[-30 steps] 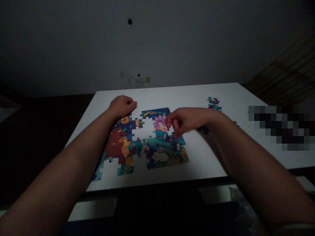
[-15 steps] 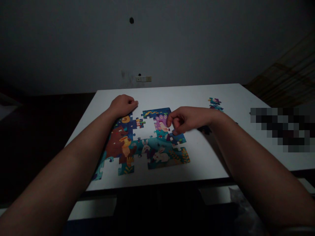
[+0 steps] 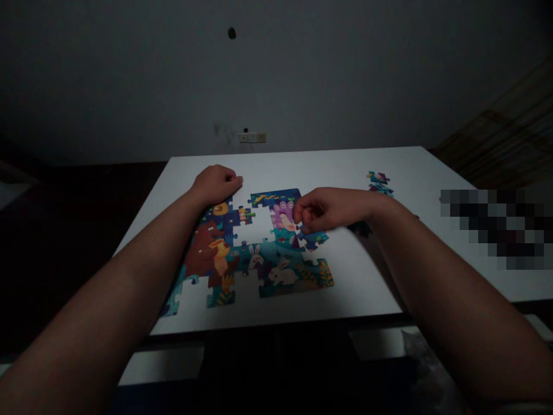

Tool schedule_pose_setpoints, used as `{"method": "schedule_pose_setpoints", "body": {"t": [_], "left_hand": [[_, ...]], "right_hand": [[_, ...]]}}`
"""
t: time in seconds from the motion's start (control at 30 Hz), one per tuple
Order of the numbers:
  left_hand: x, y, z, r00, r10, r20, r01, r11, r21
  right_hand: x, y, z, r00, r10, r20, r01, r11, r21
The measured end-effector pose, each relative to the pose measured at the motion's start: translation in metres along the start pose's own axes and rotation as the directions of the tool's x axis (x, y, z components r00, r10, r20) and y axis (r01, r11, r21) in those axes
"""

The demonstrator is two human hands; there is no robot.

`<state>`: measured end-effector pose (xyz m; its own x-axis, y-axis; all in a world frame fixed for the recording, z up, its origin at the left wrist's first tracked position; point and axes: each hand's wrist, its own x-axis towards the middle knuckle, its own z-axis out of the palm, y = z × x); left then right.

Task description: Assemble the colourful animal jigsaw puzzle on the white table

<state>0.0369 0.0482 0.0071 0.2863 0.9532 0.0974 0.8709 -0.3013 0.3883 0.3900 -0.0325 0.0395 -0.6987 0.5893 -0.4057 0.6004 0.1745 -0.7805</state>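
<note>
A partly joined jigsaw puzzle (image 3: 283,274) lies on the white table, showing a brown bear, white rabbits and a purple peacock, with gaps in the middle and along the near edge. My left hand (image 3: 216,183) rests in a loose fist at the puzzle's far left corner, nothing visible in it. At the puzzle's right side, my right hand (image 3: 322,208) pinches a blue-green puzzle piece (image 3: 317,240) beside the peacock section. Its fingers cover part of that piece, and I cannot tell whether it is joined to its neighbours.
Loose puzzle pieces (image 3: 379,180) lie at the table's far right. More dark pieces (image 3: 362,228) show partly under my right wrist. A blurred-out object (image 3: 496,227) is at the right edge of the white table (image 3: 276,320). A wall with sockets (image 3: 252,138) stands behind.
The puzzle piece under my right fingers has turned and shifted slightly away from me, and the fingers have drawn in closer. My left hand has stayed in place.
</note>
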Motion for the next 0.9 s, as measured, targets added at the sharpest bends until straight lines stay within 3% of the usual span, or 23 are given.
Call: {"method": "schedule_pose_setpoints", "body": {"t": [0.9], "left_hand": [[0.0016, 0.0, 0.0008, 1.0, 0.001, 0.001, -0.001, 1.0, 0.01]], "right_hand": [[0.0016, -0.0027, 0.0025, 0.999, 0.038, -0.02, -0.038, 0.999, -0.028]]}}
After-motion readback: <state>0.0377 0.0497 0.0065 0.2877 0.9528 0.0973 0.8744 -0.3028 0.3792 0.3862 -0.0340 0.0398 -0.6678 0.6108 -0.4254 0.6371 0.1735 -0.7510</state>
